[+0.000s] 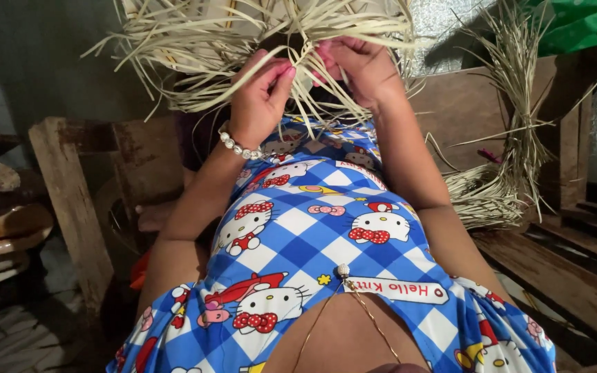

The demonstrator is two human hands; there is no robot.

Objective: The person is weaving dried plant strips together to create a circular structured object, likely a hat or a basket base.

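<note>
A pale woven straw piece (pixel 264 34) with many loose strips fanning out hangs in front of me at the top of the view. My left hand (pixel 260 93), with a pearl bracelet at the wrist, pinches thin straw strips between thumb and fingers. Just to its right, my right hand (pixel 361 65) grips more strips of the same piece. Both hands are raised above my lap, which is covered by a blue-and-white checked dress (pixel 312 235) with cartoon cats. The woven centre is partly hidden behind the hands.
A bundle of loose straw strips (pixel 499 173) leans and lies on a wooden bench (pixel 561 269) at the right. A wooden post and frame (pixel 70 200) stand at the left, with stacked pale objects (pixel 1 235) beyond. Green cloth (pixel 582 24) hangs top right.
</note>
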